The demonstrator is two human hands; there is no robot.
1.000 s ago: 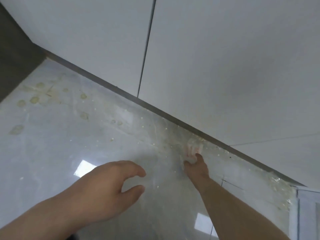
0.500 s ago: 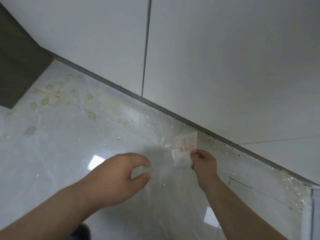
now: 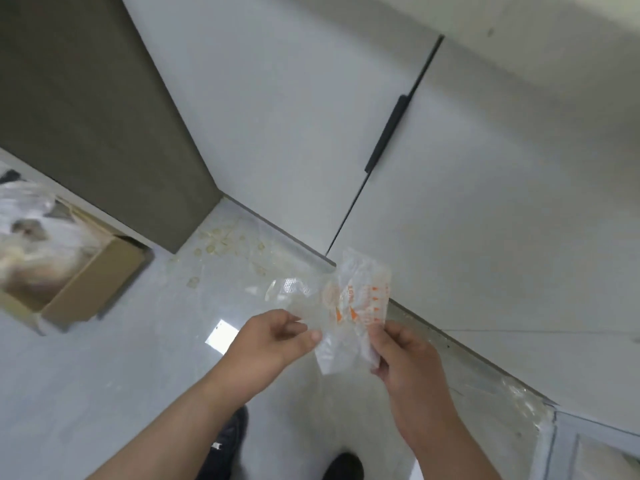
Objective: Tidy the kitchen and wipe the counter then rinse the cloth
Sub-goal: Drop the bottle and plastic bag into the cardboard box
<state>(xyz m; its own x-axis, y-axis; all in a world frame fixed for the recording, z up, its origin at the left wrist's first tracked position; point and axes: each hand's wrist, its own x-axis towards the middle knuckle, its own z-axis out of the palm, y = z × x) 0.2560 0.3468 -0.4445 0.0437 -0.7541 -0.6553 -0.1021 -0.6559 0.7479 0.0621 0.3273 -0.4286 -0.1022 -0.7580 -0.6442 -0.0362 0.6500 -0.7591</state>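
Observation:
A crumpled clear plastic wrapper (image 3: pixel 349 306) with orange print hangs in the air above the glossy grey floor (image 3: pixel 104 393). My right hand (image 3: pixel 401 355) pinches its lower right edge. My left hand (image 3: pixel 277 337) pinches its lower left edge between thumb and fingers. Both hands hold it up in front of the white cabinet doors (image 3: pixel 485 202). No cloth or counter is in view.
A cardboard box (image 3: pixel 93 289) stuffed with white plastic bags (image 3: pixel 31 237) stands at the left. Yellowish stains and crumbs (image 3: pixel 221 240) lie in the corner by the dark panel (image 3: pixel 86 116). A black handle (image 3: pixel 386 133) runs along a cabinet door. My dark shoes (image 3: pixel 228 441) show below.
My right hand lifted the wrapper off the floor by the cabinet base. My left hand came over and took hold of it. The view pulled back and up, revealing the box.

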